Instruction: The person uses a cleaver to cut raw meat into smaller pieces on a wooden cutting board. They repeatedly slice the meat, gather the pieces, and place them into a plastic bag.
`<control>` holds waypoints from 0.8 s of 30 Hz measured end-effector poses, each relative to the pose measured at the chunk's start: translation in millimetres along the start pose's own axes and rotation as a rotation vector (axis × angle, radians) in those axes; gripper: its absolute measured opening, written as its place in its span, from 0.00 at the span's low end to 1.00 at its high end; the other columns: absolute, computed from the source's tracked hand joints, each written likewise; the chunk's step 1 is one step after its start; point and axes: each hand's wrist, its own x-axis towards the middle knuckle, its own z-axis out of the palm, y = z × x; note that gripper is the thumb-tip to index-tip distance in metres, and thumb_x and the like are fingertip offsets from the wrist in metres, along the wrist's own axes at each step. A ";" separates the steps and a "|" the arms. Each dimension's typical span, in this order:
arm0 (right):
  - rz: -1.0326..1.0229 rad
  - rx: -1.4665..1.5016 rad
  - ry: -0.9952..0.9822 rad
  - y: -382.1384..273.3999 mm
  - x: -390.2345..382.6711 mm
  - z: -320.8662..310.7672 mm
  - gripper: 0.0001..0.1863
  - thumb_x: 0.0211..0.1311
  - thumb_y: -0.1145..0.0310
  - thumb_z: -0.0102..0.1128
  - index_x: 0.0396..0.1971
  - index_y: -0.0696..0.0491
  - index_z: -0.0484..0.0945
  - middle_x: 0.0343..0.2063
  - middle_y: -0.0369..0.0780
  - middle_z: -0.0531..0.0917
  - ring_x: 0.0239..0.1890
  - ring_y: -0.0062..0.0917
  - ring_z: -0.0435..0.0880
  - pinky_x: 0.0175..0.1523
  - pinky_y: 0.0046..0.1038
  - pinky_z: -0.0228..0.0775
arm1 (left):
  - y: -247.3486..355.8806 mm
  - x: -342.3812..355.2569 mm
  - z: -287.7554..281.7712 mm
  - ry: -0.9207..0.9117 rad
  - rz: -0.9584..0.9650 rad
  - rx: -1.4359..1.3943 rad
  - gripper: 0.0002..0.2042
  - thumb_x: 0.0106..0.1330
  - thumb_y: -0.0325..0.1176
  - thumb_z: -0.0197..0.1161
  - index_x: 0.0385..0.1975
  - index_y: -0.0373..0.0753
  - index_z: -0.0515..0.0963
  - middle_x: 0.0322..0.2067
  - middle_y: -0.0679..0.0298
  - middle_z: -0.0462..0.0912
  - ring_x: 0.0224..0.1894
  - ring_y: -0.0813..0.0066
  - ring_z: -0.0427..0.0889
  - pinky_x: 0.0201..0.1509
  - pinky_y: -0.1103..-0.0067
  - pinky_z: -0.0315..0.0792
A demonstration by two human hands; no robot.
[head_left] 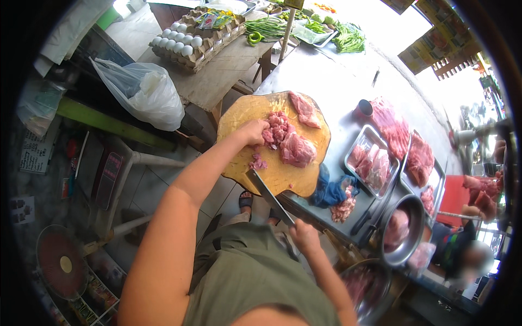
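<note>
On the round wooden board (236, 157), my left hand (251, 132) has its fingers curled into a pile of chopped raw meat (277, 126), fingertips partly hidden. My right hand (302, 236) grips a large knife (267, 194) by its handle, the blade angled up over the board's near edge. A thick chunk of pink meat (298, 150) lies right of the pile, a flatter piece (305, 110) sits at the far side, and small scraps (257, 162) lie nearer me, just above the blade's tip.
Right are meat trays (373, 165), a pan (396, 228), blue cloth (328, 186) and a steel table (345, 81). Egg trays (197, 42), vegetables (348, 38) and a plastic bag (142, 95) stand beyond. A fan (62, 262) is lower left. A blurred person (459, 250) is at the right.
</note>
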 end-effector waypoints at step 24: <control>0.096 0.091 0.268 -21.5 138.5 12.8 0.18 0.65 0.60 0.53 0.31 0.62 0.77 0.29 0.60 0.82 0.35 0.55 0.82 0.42 0.50 0.74 | -33.9 -91.1 80.8 0.874 -0.156 -0.278 0.19 0.56 0.27 0.68 0.48 0.33 0.76 0.40 0.46 0.81 0.45 0.47 0.80 0.52 0.65 0.74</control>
